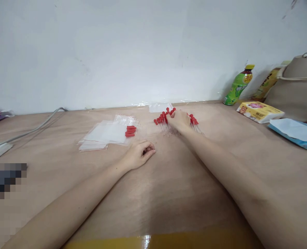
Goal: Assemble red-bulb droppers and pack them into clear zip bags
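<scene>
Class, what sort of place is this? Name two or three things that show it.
Probably an informal worktable, perhaps at home or in a small workshop: red-bulbed droppers and plastic zip bags share it with a green drink bottle.

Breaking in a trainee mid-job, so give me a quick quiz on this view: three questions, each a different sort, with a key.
1. Fill in the blank: the ____ hand is at the larger group of red-topped droppers.
2. Multiple choice: what colour is the cap on the bottle? A) red B) yellow C) white
3. True or false: the left hand is nearer to the bags than to the bottle.

Key:
1. Right: the right hand is there.
2. B.
3. True.
</scene>
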The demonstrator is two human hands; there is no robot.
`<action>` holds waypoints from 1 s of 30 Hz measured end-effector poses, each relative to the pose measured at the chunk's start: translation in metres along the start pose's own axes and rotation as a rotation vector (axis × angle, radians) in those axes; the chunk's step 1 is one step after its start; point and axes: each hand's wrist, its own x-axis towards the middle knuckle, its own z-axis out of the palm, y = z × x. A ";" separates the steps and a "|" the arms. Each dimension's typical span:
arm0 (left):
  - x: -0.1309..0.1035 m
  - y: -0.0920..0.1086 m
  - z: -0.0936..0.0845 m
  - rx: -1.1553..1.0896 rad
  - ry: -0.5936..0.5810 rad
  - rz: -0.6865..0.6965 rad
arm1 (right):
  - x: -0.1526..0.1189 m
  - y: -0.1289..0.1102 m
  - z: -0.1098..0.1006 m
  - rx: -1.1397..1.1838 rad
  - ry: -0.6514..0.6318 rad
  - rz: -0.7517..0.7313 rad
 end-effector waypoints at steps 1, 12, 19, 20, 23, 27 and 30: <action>0.000 0.000 0.000 -0.002 -0.003 0.000 | 0.001 -0.001 0.004 -0.029 0.000 0.005; 0.000 -0.001 0.000 -0.007 -0.011 -0.012 | -0.001 0.002 0.017 -0.182 -0.011 -0.049; 0.003 -0.007 -0.006 0.137 0.224 -0.007 | -0.017 -0.013 0.013 -0.141 0.006 -0.151; 0.004 -0.011 -0.010 0.205 0.308 -0.035 | -0.021 -0.018 0.013 -0.130 -0.009 -0.187; 0.006 -0.026 -0.023 0.384 0.461 -0.169 | -0.036 -0.035 0.016 -0.104 -0.086 -0.284; 0.005 -0.047 -0.031 0.506 0.425 -0.236 | -0.050 -0.053 0.027 -0.081 -0.217 -0.298; 0.004 -0.055 -0.030 0.502 0.386 -0.263 | -0.053 -0.059 0.030 -0.084 -0.258 -0.279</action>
